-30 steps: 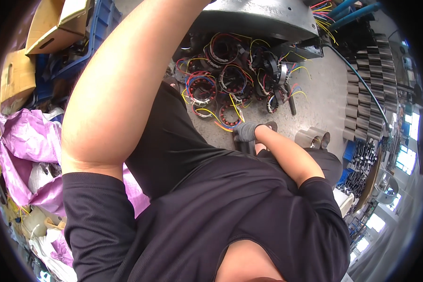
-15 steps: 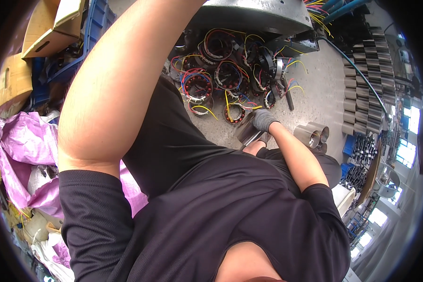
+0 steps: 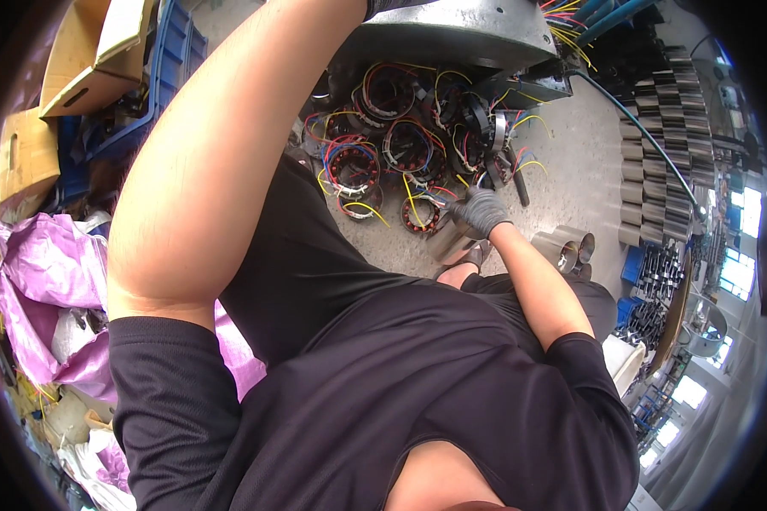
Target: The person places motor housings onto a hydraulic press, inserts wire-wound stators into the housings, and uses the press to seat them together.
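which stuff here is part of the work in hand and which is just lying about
In hand:
right hand, gloved, gripping a metal tube
wound stator coils with coloured wires, heaped on the floor by that hand
grey machine base that the raised left arm reaches toward

Lying about:
cardboard boxes
purple plastic bags
stacked metal parts
loose metal cylinders

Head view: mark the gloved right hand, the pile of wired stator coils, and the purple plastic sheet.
right hand (image 3: 479, 210), head view, back of the grey glove.
pile of wired stator coils (image 3: 405, 149), head view, a dark ring wound with red wire.
purple plastic sheet (image 3: 47, 272), head view, crumpled fold at the left.
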### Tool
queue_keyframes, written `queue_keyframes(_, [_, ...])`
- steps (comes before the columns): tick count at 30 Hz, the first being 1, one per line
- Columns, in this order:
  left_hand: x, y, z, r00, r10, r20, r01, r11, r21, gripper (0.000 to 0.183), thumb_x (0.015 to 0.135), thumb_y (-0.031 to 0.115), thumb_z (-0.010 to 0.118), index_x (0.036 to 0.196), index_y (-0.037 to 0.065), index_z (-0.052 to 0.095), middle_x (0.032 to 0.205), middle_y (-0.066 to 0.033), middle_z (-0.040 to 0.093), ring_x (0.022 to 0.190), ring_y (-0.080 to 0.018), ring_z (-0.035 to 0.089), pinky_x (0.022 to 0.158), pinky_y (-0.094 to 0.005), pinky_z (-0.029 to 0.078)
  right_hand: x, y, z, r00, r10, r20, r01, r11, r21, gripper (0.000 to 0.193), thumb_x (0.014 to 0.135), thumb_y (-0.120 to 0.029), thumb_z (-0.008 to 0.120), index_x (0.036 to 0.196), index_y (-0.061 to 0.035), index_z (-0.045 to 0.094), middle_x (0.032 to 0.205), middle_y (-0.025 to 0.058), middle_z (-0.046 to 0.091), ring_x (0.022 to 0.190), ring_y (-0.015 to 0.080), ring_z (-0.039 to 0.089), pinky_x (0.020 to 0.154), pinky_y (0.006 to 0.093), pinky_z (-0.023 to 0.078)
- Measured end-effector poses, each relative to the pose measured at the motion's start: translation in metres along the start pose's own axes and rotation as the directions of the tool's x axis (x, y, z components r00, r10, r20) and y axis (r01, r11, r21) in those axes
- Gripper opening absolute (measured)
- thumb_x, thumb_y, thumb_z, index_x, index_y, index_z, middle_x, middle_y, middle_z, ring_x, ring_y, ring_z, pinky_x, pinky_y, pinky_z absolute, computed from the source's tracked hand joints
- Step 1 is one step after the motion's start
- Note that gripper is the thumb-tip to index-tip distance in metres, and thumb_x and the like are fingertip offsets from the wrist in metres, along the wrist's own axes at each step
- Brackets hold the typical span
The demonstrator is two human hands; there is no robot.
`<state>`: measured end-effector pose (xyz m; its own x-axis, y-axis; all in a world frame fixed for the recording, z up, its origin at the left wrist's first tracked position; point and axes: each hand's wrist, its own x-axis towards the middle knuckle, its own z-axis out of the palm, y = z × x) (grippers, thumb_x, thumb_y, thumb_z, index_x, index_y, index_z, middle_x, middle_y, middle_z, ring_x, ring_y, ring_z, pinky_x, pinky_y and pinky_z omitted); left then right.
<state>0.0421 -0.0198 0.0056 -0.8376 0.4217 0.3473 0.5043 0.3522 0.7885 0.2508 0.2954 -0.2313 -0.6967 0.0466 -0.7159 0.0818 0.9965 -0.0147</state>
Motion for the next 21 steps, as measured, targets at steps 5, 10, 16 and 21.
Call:
queue_keyframes(5, [0.001, 0.019, -0.002, 0.999, -0.005, 0.047, 0.003, 0.999, 0.033, 0.034, 0.102, 0.032, 0.062, 0.114, 0.002, 0.071, 0.099, -0.0163, 0.073, 0.094, -0.0274, 0.068, 0.089, -0.0388, 0.053, 0.024, 0.025, 0.014, 0.967, -0.126, -0.223, 0.105, 0.989, -0.1, 0.093, 0.076, -0.061, 0.08, 0.14, 0.0005, 0.052, 0.132, 0.0287, 0.063, 0.12, 0.0406, 0.063, 0.101, 0.0454, 0.051])
queue_keyframes(10, [-0.004, 0.036, 0.004, 0.99, -0.141, -0.004, 0.14, 0.979, 0.145, 0.04, 0.098, 0.035, 0.063, 0.111, -0.002, 0.071, 0.097, -0.0214, 0.074, 0.094, -0.0357, 0.07, 0.088, -0.0448, 0.053, 0.052, 0.021, 0.058, 0.946, -0.285, -0.154, 0.211, 0.904, -0.372, 0.051, 0.09, -0.046, 0.068, 0.125, -0.0092, 0.067, 0.115, 0.0165, 0.073, 0.109, 0.0391, 0.066, 0.093, 0.0478, 0.053])
queue_keyframes(16, [-0.015, 0.037, 0.004, 0.986, -0.164, 0.011, 0.163, 0.985, 0.06, 0.034, 0.098, 0.029, 0.066, 0.113, -0.002, 0.07, 0.097, -0.0197, 0.074, 0.092, -0.0322, 0.07, 0.086, -0.0429, 0.053, 0.037, 0.0, 0.039, 0.871, -0.444, -0.21, 0.434, 0.896, -0.093, 0.04, 0.099, -0.042, 0.061, 0.106, -0.0045, 0.073, 0.095, 0.019, 0.073, 0.091, 0.0409, 0.068, 0.081, 0.0488, 0.054])
queue_keyframes(21, [-0.012, 0.042, 0.007, 0.981, -0.19, 0.031, 0.187, 0.979, 0.083, 0.034, 0.099, 0.031, 0.066, 0.115, 0.0, 0.07, 0.1, -0.0192, 0.074, 0.095, -0.0318, 0.07, 0.088, -0.0427, 0.053, 0.008, -0.001, -0.021, 0.949, -0.306, -0.08, 0.302, 0.8, 0.518, 0.038, 0.101, -0.035, 0.064, 0.103, 0.0016, 0.072, 0.076, 0.0133, 0.073, 0.069, 0.0231, 0.07, 0.07, 0.0397, 0.056])
